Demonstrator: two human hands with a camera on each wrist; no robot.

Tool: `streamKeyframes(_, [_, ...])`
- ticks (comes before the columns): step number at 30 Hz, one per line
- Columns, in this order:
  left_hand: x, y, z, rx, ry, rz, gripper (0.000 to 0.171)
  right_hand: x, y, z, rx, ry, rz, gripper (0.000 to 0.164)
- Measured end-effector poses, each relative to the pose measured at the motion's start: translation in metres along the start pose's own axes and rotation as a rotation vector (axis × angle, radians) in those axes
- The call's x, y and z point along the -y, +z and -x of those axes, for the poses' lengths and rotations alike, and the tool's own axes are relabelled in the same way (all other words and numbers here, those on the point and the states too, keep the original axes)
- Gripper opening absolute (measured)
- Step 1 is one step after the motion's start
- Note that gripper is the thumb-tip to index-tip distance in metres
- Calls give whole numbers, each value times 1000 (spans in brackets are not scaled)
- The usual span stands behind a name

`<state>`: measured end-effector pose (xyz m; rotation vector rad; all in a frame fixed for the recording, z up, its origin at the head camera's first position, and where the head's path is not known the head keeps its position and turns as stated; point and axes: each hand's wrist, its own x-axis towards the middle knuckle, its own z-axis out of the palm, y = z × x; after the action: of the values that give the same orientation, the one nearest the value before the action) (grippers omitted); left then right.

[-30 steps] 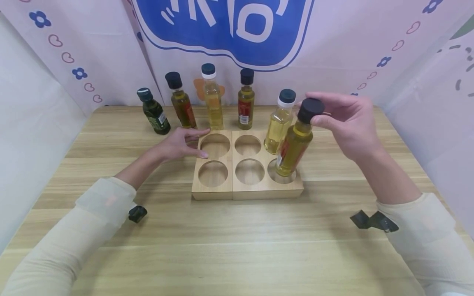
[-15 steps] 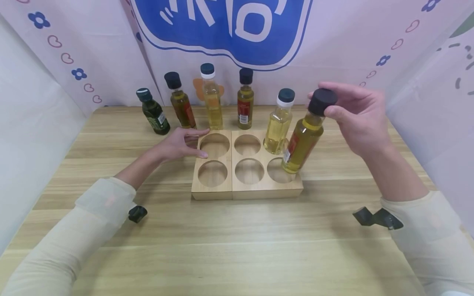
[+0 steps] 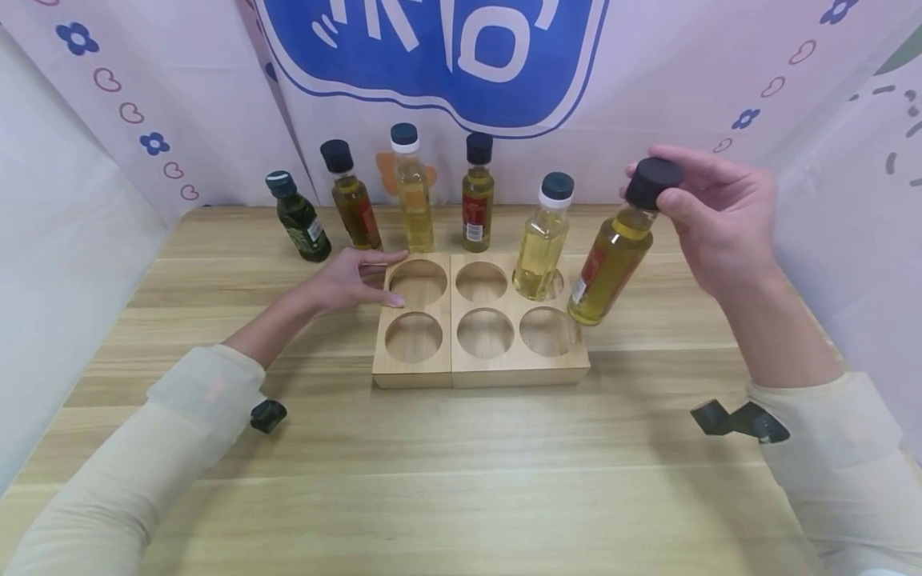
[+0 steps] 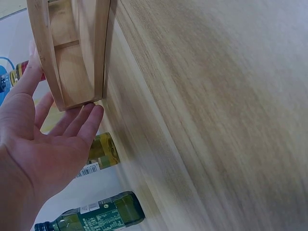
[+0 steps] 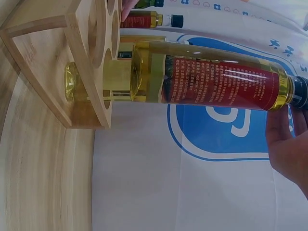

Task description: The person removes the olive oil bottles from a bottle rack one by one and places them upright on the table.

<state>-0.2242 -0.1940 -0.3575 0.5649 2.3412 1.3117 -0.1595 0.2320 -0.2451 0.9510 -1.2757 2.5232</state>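
Note:
My right hand [image 3: 727, 224] holds an oil bottle [image 3: 612, 268] by its black cap, between thumb and fingers. This bottle has a red label and hangs tilted beside the right end of a wooden bottle rack [image 3: 519, 376]. The rack is two blocks set side by side, with round holes in two rows. A clear bottle of pale yellow oil [image 3: 542, 248] stands in its back right hole. At the rack's left end rests my left hand [image 3: 353, 280], thumb and index finger spread along the edge. In the left wrist view its fairly straight fingertips [image 4: 91, 115] touch the end wall.
Behind the rack stand a short dark green bottle [image 3: 302, 228], a red-labelled bottle [image 3: 356, 212], a pale oil bottle [image 3: 415, 204] and another red-labelled bottle [image 3: 478, 208]. A printed cloth [image 3: 216, 96] hangs along the back of the wooden table [image 3: 461, 480].
My right hand has carried the red-labelled bottle up and to the right, from over the front right hole to beside the rack. My left hand and the rack stay put.

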Motion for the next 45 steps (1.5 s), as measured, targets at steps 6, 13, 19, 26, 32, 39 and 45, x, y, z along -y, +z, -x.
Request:
streamKeyframes(6, [-1, 0, 0, 0, 6, 1, 75, 3, -4, -2, -32, -8, -4, 37])
streamKeyframes(13, [-1, 0, 0, 2, -1, -4, 76, 4, -9, -3, -52, -1, -13, 33])
streamKeyframes(19, [-3, 1, 1, 1, -6, -10, 76, 4, -13, -3, -72, 17, 14, 30])
streamKeyframes(26, [-3, 2, 1, 3, 5, -4, 76, 2, -17, -3, -95, 40, 57, 29])
streamKeyframes(32, [-2, 1, 0, 4, 3, 1, 75, 0, -20, -4, -99, 55, 71, 30])
streamKeyframes(39, [-2, 1, 1, 9, 0, 11, 75, -4, -23, -5, -113, 76, 100, 31])
streamKeyframes(45, [-1, 0, 1, 6, 4, 8, 75, -11, -25, -6, -149, 39, 249, 29])
